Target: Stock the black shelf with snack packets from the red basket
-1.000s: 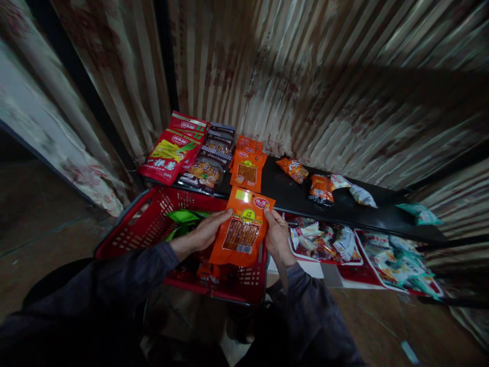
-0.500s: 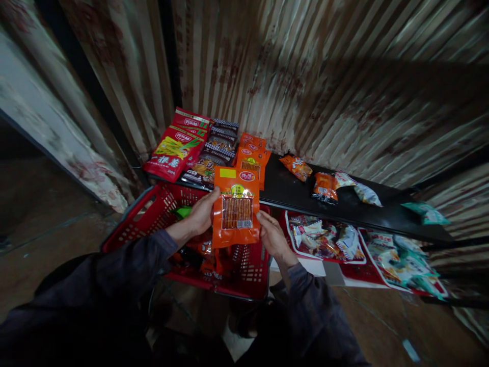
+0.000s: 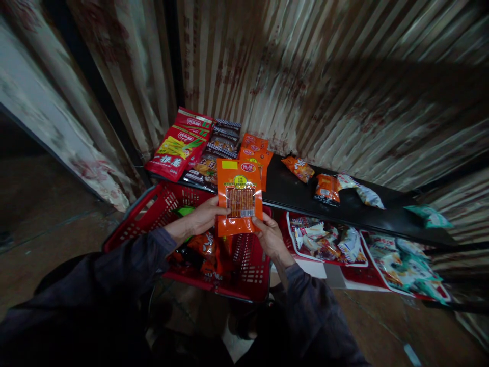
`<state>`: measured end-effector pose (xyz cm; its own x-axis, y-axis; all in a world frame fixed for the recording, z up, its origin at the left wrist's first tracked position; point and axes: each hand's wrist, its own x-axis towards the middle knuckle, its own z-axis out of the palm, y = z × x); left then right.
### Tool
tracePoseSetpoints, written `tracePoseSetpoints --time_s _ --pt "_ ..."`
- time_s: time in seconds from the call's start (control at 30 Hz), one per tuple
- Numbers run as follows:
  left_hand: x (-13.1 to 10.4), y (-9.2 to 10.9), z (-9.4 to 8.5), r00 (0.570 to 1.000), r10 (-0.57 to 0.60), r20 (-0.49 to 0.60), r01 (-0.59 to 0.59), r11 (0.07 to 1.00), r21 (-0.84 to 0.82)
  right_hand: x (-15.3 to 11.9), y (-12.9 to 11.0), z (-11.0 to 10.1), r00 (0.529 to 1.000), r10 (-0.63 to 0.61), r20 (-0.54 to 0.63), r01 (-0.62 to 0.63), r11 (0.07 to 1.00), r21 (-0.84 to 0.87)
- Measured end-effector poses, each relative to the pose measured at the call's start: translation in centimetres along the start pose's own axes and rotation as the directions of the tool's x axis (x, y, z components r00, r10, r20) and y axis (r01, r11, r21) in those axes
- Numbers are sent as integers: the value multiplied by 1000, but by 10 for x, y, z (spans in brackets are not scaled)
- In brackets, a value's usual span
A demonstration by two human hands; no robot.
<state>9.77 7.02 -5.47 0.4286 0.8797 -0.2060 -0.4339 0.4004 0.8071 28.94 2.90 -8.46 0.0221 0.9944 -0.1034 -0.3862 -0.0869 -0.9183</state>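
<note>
An orange snack packet with a clear window showing brown sticks is held upright between my two hands. My left hand pinches its left edge, thumb on the front. My right hand grips the lower right corner. Below the packet stands a red plastic basket with orange and dark packets and something green in it. Just behind the held packet, similar orange packets lie in an overlapping row on the black shelf.
Left on the shelf are red snack bags and dark checkered bags. Small orange, white and green packets lie farther right. Two red bins of wrapped snacks sit under the shelf. A striped curtain hangs behind.
Both hands have raised the orange packet slightly toward the shelf. My left thumb has moved lower onto its front, and my right hand has shifted to its bottom corner.
</note>
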Motion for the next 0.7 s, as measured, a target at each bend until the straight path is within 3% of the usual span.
tracePoseSetpoints --time_s 0.27,0.43,0.53,0.63,0.7 --pt "2 -10 -8 999 18 37 -19 999 27 -1 5 -3 1000 -23 15 24 997 -71" --pt "-1 -11 -5 999 4 36 -5 999 32 4 15 -11 963 -261 -72 223 916 -333" --pt "-2 -13 -3 999 7 37 -8 1000 18 5 15 -16 869 -492 -56 338 673 -658" --pt "-2 -15 0 998 21 56 -22 1000 4 1 11 -16 754 -645 121 407 315 -857" --pt "-4 -16 2 995 36 90 -37 999 2 -3 8 -12 708 -665 239 439 149 -886"
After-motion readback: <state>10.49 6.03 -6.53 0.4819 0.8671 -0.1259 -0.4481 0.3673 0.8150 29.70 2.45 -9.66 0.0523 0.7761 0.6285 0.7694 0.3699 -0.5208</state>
